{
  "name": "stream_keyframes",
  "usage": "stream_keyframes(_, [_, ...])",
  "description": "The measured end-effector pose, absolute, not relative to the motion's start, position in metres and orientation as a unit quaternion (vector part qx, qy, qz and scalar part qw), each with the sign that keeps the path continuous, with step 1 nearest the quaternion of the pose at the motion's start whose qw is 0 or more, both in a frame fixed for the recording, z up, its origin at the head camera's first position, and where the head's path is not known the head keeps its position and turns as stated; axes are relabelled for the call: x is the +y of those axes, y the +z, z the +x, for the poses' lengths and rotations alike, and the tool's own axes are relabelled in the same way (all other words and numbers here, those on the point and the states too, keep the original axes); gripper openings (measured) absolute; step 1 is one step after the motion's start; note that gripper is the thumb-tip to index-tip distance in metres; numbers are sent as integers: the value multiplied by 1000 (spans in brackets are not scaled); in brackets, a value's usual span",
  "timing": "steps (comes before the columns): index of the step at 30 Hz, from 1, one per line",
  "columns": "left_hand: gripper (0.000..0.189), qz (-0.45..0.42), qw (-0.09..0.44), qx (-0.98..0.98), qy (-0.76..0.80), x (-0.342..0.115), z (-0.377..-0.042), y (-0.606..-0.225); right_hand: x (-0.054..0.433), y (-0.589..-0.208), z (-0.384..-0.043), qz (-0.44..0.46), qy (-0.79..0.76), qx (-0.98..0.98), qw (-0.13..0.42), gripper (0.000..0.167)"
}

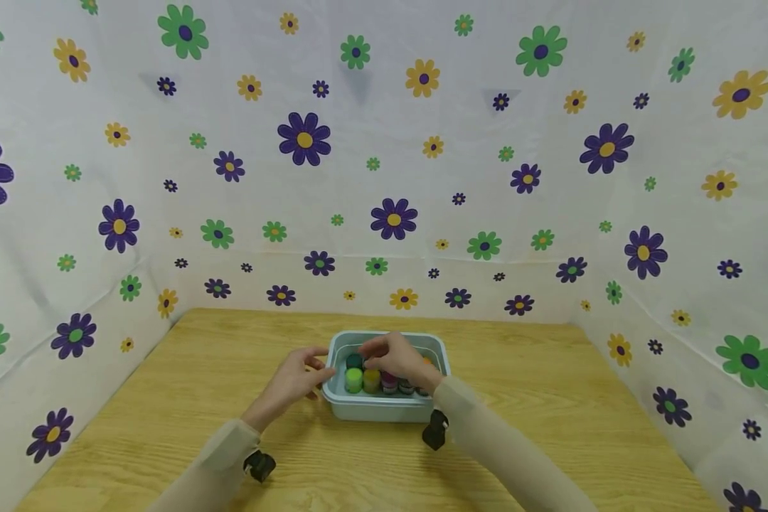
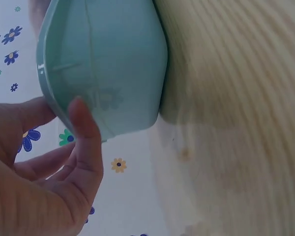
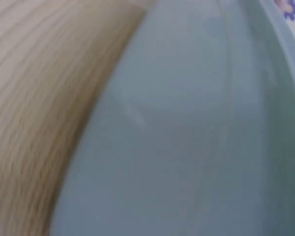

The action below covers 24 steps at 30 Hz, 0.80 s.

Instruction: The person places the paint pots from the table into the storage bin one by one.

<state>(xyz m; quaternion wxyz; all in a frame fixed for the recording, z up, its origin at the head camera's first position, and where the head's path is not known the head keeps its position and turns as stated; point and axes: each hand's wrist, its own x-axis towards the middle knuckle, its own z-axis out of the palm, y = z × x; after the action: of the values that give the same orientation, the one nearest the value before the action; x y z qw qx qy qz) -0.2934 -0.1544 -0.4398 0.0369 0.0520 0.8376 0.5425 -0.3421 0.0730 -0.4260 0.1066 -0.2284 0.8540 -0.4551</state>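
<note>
A pale blue-green plastic tub (image 1: 384, 411) stands on the wooden table with small paint jars inside. At its left end my left hand (image 1: 297, 375) holds the rim, with the thumb and a finger on either side of it in the left wrist view. My right hand (image 1: 398, 358) reaches into the tub from the right, its thumb and fingers pinching a dark jar at the back row, mostly hidden by the hand. Near those fingertips are a dark green jar (image 1: 355, 361), a lime green jar (image 1: 354, 380) and a yellow jar (image 1: 372, 381). Only the tub wall (image 3: 162, 128) fills the right wrist view.
More jars stand along the tub's front, among them a purple jar (image 1: 390, 384); an orange jar (image 1: 427, 360) shows at the back right. The wood-grain table (image 1: 243, 348) runs to a white flower-print cloth (image 1: 422, 163) on the back and both sides.
</note>
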Motion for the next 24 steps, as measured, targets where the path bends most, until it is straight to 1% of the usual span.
stream_keyframes(3, [45, 72, 42, 855, 512, -159, -295, -436, 84, -421, -345, -202, -477, 848, 107, 29])
stream_keyframes(9, [44, 101, 61, 881, 458, -167, -299, -426, 101, -414, -349, -149, -507, 844, 88, 26])
stream_keyframes(13, [44, 107, 60, 897, 424, -171, -302, -419, 110, -414, -350, -146, -533, 830, 80, 27])
stream_keyframes(19, [49, 107, 41, 917, 382, -174, -307, -414, 127, -412, -345, -147, -544, 823, 71, 29])
stream_keyframes(22, [53, 111, 35, 922, 370, -176, -308, -412, 138, -408, -341, -147, -527, 835, 54, 28])
stream_keyframes(24, [55, 116, 32, 924, 362, -176, -308, -411, 147, -406, -338, -144, -500, 853, 32, 27])
